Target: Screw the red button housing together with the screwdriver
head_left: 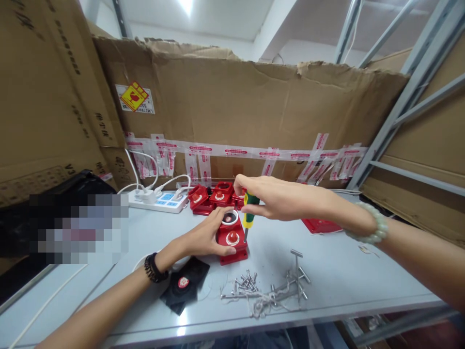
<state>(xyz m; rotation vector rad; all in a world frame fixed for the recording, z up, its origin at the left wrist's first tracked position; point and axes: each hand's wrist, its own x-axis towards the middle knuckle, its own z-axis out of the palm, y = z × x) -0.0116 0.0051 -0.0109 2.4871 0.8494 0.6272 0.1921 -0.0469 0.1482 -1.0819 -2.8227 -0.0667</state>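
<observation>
A red plastic device with round white-ringed openings sits on the grey table. My left hand is wrapped round its left side, holding it down. My right hand grips a green and yellow screwdriver upright, with the tip down on the device's right edge. Several more red devices lie in a cluster just behind.
Loose metal screws and pins lie near the front edge. A black pouch lies beside my left wrist. A white power strip with cables stands at the back left. Another red piece lies under my right forearm. Cardboard walls surround the table.
</observation>
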